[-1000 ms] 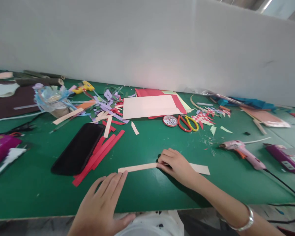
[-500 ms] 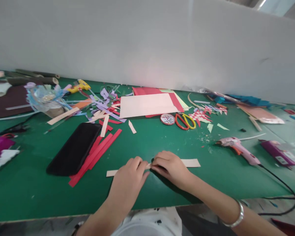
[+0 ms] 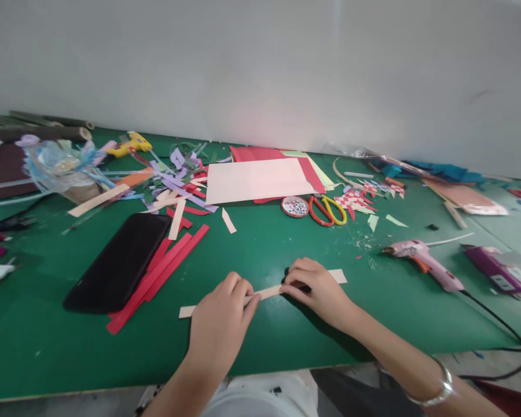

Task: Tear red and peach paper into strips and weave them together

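Observation:
A narrow cream paper strip (image 3: 270, 292) lies crosswise near the front of the green table. My left hand (image 3: 224, 313) pinches it left of its middle, thumb and fingers pressed together on the paper. Farther right, my right hand (image 3: 315, 288) has its fingertips closed on the same strip. Between the two hands a short length of paper shows, looking narrower there, as if folded. Both ends of the strip stick out past the hands. Red paper strips (image 3: 173, 263) lie to the left, partly beneath a black phone (image 3: 119, 263).
Behind the hands are a cream sheet (image 3: 256, 180) on red paper, a tin of small beads (image 3: 294, 206) and scissors (image 3: 323, 211). At the right rests a pink glue gun (image 3: 429, 263) with its cord over the edge. Paper scraps (image 3: 180, 182) clutter the back left.
My right hand has slid right along the strip, away from my left hand, so more of the paper shows between them. The view has shifted slightly.

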`<state>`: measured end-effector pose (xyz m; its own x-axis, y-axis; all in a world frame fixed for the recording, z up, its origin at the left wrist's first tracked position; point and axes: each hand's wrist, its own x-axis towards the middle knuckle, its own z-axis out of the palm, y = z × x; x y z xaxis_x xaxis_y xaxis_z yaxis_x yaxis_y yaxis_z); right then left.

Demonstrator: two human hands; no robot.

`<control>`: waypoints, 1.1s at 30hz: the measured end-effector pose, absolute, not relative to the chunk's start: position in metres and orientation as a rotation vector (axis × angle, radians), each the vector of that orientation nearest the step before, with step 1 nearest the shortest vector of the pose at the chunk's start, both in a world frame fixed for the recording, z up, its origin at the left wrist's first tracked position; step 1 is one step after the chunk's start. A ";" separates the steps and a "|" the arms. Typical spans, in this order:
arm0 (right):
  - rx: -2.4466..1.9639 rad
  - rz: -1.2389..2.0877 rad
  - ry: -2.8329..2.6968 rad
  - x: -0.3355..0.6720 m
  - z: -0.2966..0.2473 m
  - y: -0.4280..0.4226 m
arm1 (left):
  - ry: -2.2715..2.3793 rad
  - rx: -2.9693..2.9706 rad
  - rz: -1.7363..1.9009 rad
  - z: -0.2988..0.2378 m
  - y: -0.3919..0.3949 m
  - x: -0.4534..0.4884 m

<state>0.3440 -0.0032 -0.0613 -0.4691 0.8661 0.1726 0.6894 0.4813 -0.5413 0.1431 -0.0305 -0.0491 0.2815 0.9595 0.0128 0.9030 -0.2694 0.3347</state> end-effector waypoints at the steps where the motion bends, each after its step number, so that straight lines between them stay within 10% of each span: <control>1: -1.284 0.551 -2.326 0.345 -0.061 -0.002 | 1.719 2.291 0.306 -0.049 -0.030 0.144; 33: -1.441 0.315 -2.417 0.334 -0.065 0.002 | 1.187 2.704 0.275 -0.052 -0.045 0.160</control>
<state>0.3340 0.0022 -0.0652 -0.4467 0.8820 0.1504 0.8140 0.4704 -0.3409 0.1600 -0.0450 -0.0517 0.6650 0.7404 0.0978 0.7079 -0.6667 0.2330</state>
